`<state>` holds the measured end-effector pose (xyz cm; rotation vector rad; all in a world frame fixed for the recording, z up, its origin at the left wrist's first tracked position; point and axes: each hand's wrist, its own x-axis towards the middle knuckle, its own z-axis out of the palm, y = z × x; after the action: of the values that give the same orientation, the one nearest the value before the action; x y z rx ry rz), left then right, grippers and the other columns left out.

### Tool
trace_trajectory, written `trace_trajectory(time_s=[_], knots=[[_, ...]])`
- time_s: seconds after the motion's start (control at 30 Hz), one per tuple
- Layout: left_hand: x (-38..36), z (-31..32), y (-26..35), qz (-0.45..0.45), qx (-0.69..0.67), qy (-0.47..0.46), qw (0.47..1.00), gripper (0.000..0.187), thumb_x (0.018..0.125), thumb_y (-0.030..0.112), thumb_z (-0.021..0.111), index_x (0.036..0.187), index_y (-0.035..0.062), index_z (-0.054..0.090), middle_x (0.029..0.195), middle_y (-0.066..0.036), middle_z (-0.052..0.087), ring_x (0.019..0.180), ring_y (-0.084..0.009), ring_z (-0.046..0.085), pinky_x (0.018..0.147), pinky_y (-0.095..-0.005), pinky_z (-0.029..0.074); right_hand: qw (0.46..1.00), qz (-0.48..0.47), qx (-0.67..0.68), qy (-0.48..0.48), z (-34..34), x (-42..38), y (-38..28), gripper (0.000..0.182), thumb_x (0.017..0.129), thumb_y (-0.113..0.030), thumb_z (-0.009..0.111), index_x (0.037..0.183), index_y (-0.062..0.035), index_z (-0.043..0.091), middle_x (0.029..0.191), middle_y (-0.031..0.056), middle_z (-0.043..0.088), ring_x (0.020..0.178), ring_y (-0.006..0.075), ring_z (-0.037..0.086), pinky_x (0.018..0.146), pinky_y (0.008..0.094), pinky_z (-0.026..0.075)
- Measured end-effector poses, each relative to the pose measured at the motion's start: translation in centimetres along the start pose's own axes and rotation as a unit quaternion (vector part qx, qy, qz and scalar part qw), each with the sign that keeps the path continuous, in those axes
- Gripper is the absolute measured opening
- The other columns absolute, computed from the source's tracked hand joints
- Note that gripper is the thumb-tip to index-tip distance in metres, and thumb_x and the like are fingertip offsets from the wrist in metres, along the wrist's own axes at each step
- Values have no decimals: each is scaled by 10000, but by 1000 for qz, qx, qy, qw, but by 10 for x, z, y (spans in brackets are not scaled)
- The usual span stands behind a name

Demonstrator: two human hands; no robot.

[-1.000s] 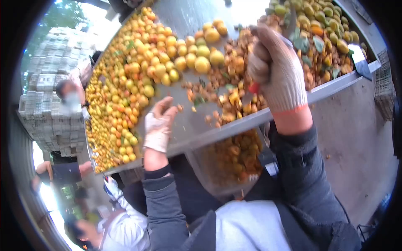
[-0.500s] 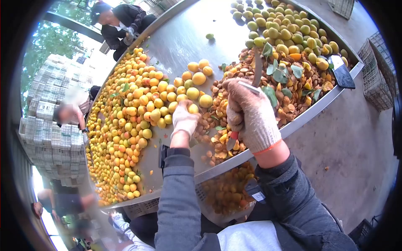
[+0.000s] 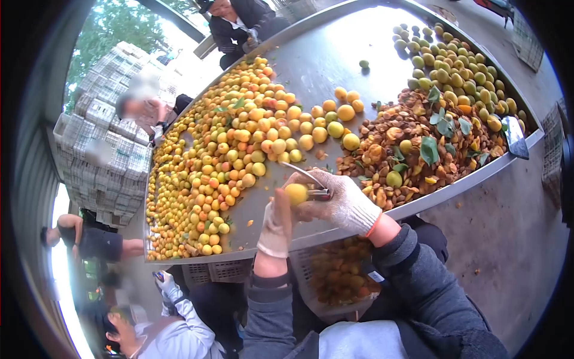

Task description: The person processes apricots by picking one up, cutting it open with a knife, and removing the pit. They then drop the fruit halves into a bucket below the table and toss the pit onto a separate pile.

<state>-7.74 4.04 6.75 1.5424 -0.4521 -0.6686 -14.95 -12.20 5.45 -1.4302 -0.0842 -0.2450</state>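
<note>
My gloved left hand (image 3: 276, 224) holds a yellow apricot (image 3: 296, 194) between its fingers, over the near edge of the metal table (image 3: 257, 206). Close against the fruit, my gloved right hand (image 3: 344, 203) grips a knife with a curved blade (image 3: 306, 174) and a dark and red handle. Whole yellow-orange apricots (image 3: 239, 143) are heaped beyond and to the left of my hands. A pile of brown pits and fruit scraps (image 3: 412, 134) with green leaves lies to the right.
Greener fruits (image 3: 454, 72) fill the far right corner, near a phone (image 3: 515, 137) on the rim. A crate of cut fruit (image 3: 341, 272) stands under the near edge. Several people are around the left and far sides, before stacked crates (image 3: 101, 149).
My left hand has come back from the apricot heap with a fruit. My right hand has lowered to meet it, bringing the knife to the fruit. The view has shifted.
</note>
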Motion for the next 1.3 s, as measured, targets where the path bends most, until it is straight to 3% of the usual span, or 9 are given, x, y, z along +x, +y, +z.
trace_trajectory(time_s=[0.13, 0.33, 0.4, 0.57, 0.67, 0.77, 0.93, 1.2, 1.3], knots=[[-13, -1, -8, 91, -113, 44, 988, 620, 904, 440, 608, 1345, 31, 456, 1168, -130, 581, 1017, -222, 599, 857, -336, 495, 999, -12, -50, 7, 14, -1, -6, 487, 782, -183, 727, 1212, -16, 570, 1048, 166, 638, 914, 231, 646, 794, 331, 512], [-22, -24, -6, 66, -405, 22, 912, 549, 906, 314, 630, 1358, 62, 445, 1227, -139, 556, 1092, -268, 567, 958, -403, 455, 999, 11, 0, 41, 26, 4, 2, 323, 829, -210, 707, 1081, -23, 627, 860, 126, 669, 769, 180, 663, 694, 308, 524], [-23, -20, -1, 84, -385, 22, 919, 547, 902, 299, 635, 1360, 68, 444, 1223, -132, 556, 1106, -264, 558, 973, -404, 444, 997, 56, -7, 45, 27, 4, 3, 195, 843, -130, 701, 987, -12, 642, 811, 2, 636, 737, 56, 579, 660, 229, 492], [-19, -15, -19, 106, -261, 65, 957, 571, 887, 255, 655, 1370, 52, 427, 1209, -120, 559, 1117, -262, 549, 1010, -408, 414, 987, 153, 30, 31, 30, 4, -7, 275, 809, -175, 746, 1005, -32, 616, 782, 9, 635, 703, 54, 569, 611, 221, 472], [-23, -5, -11, 104, -266, 73, 955, 575, 877, 213, 664, 1368, 33, 425, 1219, -119, 554, 1115, -267, 551, 1020, -419, 408, 997, 60, -29, 50, 30, 4, 10, 283, 805, -229, 710, 960, -19, 601, 800, 129, 650, 717, 190, 638, 650, 315, 493], [-28, -12, -4, 90, -191, 80, 974, 575, 865, 194, 676, 1361, 28, 437, 1226, -121, 550, 1112, -262, 554, 1027, -423, 405, 996, -9, -64, 58, 30, 3, 2, 211, 818, -143, 733, 949, -27, 615, 772, 17, 618, 703, 58, 564, 630, 236, 486], [-31, -22, -2, 113, -368, 36, 922, 551, 876, 178, 670, 1350, 9, 444, 1226, -131, 555, 1106, -250, 559, 1016, -419, 427, 996, 4, -80, 30, 34, -1, 6, 140, 830, -90, 680, 952, -44, 626, 744, 16, 599, 693, 57, 546, 620, 253, 480], [-34, -8, 0, 164, -270, 110, 942, 564, 861, 110, 683, 1351, -7, 431, 1219, -141, 559, 1084, -251, 576, 983, -383, 474, 976, -34, -216, 26, 40, -11, -6, 158, 809, -87, 618, 964, -73, 644, 800, 164, 630, 739, 367, 616, 652, 377, 496], [-35, -2, 5, 173, -225, 141, 949, 588, 865, 103, 676, 1374, -13, 405, 1222, -149, 562, 1071, -259, 587, 965, -366, 494, 970, -54, -235, 21, 40, -12, -7, 180, 803, -66, 614, 977, -84, 658, 789, 159, 650, 750, 353, 642, 656, 380, 508]])
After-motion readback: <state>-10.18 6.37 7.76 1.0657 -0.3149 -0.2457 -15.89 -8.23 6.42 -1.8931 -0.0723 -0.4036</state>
